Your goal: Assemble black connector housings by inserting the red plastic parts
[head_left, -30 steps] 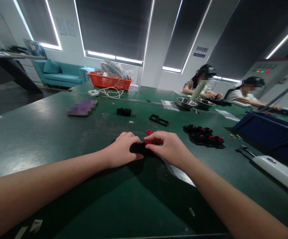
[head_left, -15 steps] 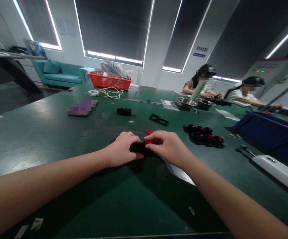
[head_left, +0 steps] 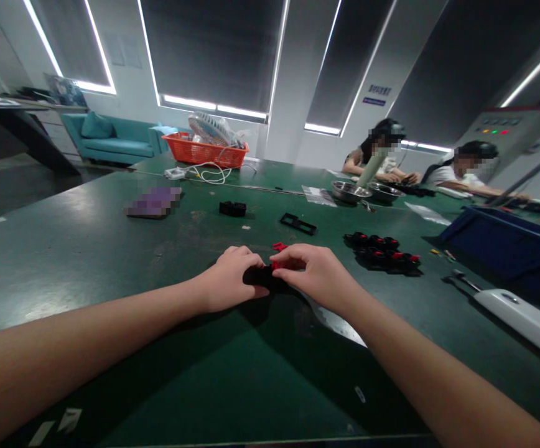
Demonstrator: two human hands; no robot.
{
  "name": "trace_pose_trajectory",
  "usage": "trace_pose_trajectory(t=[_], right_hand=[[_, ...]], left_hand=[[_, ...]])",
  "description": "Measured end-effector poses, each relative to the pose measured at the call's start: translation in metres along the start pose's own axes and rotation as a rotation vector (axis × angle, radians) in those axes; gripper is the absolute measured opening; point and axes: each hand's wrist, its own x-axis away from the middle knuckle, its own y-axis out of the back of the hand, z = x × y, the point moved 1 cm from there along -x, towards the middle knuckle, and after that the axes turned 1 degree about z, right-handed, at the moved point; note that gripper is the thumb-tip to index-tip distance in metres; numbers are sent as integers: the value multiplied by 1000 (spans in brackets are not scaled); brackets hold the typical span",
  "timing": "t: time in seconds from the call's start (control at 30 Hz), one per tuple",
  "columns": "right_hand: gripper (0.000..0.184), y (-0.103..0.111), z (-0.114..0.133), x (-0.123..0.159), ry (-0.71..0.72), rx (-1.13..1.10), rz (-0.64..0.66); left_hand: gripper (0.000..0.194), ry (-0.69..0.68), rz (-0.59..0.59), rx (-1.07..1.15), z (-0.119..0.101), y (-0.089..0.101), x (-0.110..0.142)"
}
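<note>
My left hand (head_left: 235,279) is closed round a black plastic part (head_left: 261,275) just above the green table. Thumb and fingertips of my right hand (head_left: 310,274) pinch a small red plastic piece (head_left: 275,266) against the right end of that black part. My fingers cover much of both, so their exact fit cannot be seen. Just beyond my right fingertips lie loose red pieces (head_left: 280,246). Farther back are a black rectangular frame (head_left: 298,224) and a small black block (head_left: 232,209).
Black assemblies with red pieces (head_left: 384,254) sit right of my hands, near a blue bin (head_left: 507,249) and a white-handled tool (head_left: 522,323). A purple object (head_left: 155,202) lies left. An orange basket (head_left: 204,151) and metal bowls (head_left: 349,193) stand behind; two people sit far right.
</note>
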Motion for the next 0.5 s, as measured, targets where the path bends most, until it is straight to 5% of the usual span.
trace_pose_trajectory(t=[0.5], right_hand=[[15,1,1,-1,7,9,-7]], left_hand=[[30,14,5,16,0,0,0]])
